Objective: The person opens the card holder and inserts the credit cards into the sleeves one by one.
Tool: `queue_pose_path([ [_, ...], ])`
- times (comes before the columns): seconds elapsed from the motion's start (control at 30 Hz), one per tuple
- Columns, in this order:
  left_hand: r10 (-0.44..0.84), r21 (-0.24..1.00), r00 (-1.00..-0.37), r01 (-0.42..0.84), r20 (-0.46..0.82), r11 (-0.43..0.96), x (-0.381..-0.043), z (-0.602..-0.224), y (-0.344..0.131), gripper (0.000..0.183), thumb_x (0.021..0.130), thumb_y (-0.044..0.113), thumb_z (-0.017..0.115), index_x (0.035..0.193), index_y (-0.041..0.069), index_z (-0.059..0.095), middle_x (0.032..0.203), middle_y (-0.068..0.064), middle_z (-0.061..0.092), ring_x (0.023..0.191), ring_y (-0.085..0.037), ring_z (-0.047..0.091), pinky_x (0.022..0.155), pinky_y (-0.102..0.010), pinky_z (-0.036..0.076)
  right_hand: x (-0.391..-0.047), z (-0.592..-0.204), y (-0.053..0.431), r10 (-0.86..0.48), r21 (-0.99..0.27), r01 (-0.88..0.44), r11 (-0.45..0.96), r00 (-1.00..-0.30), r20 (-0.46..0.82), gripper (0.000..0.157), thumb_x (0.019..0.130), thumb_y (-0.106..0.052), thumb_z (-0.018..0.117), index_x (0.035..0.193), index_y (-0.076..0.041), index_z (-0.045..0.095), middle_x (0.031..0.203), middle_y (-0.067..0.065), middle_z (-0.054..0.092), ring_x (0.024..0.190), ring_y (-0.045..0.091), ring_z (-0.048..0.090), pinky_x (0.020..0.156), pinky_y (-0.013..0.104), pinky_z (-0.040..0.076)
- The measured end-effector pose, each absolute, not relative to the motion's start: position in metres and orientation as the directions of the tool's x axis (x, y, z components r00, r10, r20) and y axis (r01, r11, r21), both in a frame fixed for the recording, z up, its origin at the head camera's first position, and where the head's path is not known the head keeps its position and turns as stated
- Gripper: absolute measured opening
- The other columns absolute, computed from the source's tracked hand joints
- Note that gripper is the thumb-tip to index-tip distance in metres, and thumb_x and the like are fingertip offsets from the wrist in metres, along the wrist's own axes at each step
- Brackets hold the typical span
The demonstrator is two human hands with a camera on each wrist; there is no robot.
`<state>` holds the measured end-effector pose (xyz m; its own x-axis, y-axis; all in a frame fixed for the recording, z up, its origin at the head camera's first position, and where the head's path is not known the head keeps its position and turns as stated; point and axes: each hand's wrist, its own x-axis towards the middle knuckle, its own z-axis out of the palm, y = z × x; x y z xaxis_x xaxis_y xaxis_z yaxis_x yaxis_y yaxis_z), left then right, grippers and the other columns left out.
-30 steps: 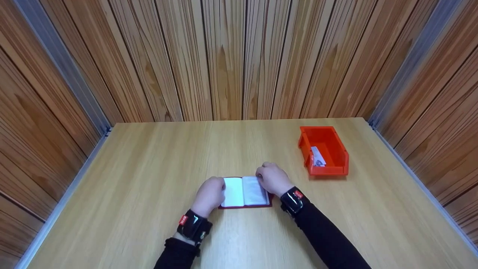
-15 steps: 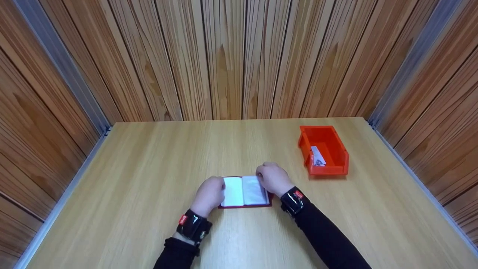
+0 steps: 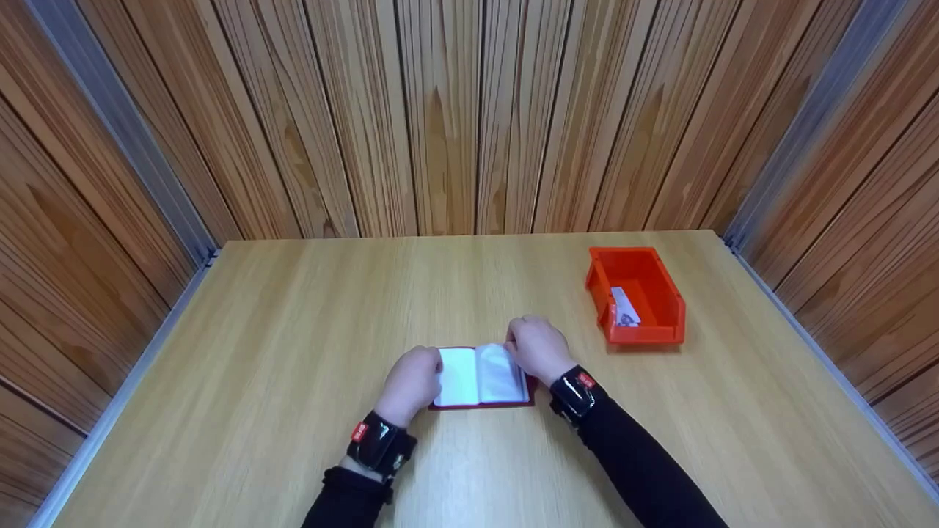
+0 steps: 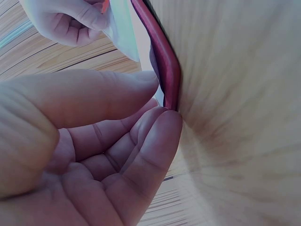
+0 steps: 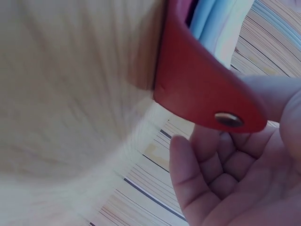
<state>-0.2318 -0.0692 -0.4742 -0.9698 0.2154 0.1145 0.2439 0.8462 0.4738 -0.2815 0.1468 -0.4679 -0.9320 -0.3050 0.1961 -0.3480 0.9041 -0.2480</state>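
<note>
A small red card holder (image 3: 457, 378) lies open on the table, with pale, see-through sleeve pages. My left hand (image 3: 411, 380) pinches the left edge of its red cover (image 4: 162, 54) between thumb and fingertips, as the left wrist view shows. At the upper right corner my right hand (image 3: 540, 347) pinches the right-hand sleeve page (image 3: 500, 375), which bows up slightly. In the right wrist view a red strap with a metal snap (image 5: 228, 119) sticks out in front of the right hand, hiding part of the thumb and fingertips.
An orange-red plastic bin (image 3: 645, 335) stands at the right, toward the back of the table, with a white printed card (image 3: 625, 308) inside. Wood-panelled walls (image 3: 440, 117) and metal rails (image 3: 121, 103) enclose the wooden table (image 3: 308, 308).
My right hand has shifted slightly up and right, and the right-hand sleeve page now bows up more. The left hand holds its place on the cover.
</note>
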Motion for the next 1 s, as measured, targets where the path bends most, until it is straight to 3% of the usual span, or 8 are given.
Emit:
queue_pose_path([
  [0.2,0.198,0.488,-0.976,0.215,0.087,0.846,-0.2314,-0.4731,-0.0685,0.013,0.077,-0.010,0.066,0.085,0.000,0.064,0.080,-0.008,0.061,0.076,-0.025,0.059,0.071,-0.039,0.050,-0.2814,-0.4684,0.1463,-0.321,-0.237,-0.375,0.896,-0.917,0.236,0.009,0.089,-0.014,0.072,0.085,-0.007,0.068,0.080,0.007,0.059,0.076,0.027,0.060,0.066,0.043,0.049],
  [0.7,0.227,0.464,-0.958,0.282,0.173,0.840,-0.2303,-0.4756,-0.0708,0.012,0.074,-0.011,0.067,0.081,-0.001,0.063,0.078,-0.010,0.061,0.075,-0.028,0.060,0.071,-0.041,0.051,-0.2836,-0.4627,0.1415,-0.325,-0.307,-0.420,0.854,-0.892,0.315,0.005,0.087,-0.014,0.075,0.086,-0.012,0.071,0.081,0.002,0.057,0.073,0.021,0.056,0.064,0.037,0.046],
  [1.0,0.228,0.455,-0.965,0.262,0.130,0.851,-0.2313,-0.4748,-0.0695,0.012,0.076,-0.010,0.066,0.082,-0.001,0.062,0.076,-0.008,0.058,0.073,-0.025,0.057,0.070,-0.041,0.050,-0.2837,-0.4612,0.1383,-0.304,-0.328,-0.374,0.867,-0.921,0.246,0.008,0.092,-0.017,0.069,0.087,-0.012,0.067,0.078,-0.001,0.062,0.069,0.018,0.056,0.064,0.036,0.048],
])
